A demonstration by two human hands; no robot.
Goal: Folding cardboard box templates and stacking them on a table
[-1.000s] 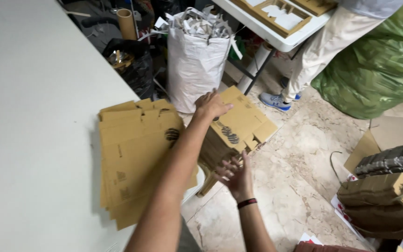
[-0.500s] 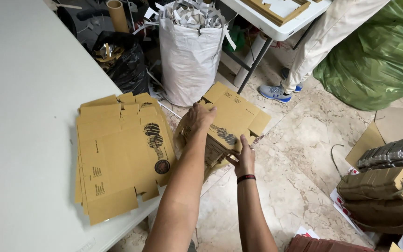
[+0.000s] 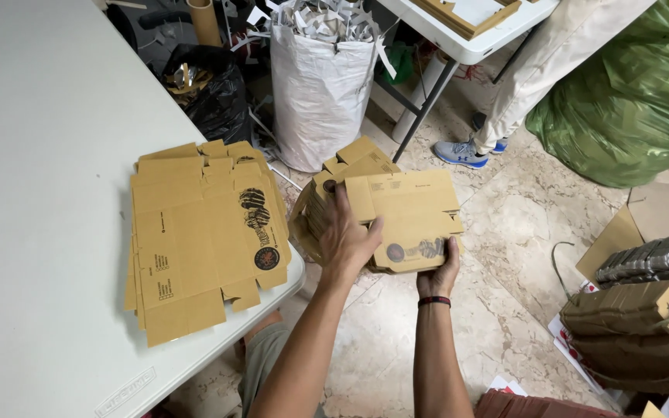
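Matt brown cardboard box [image 3: 412,220]

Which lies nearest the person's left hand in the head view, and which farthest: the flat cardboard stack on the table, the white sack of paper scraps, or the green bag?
From the left hand:
1. Flat cardboard stack, on the table to its left.
2. White sack, on the floor beyond it.
3. Green bag, far right.
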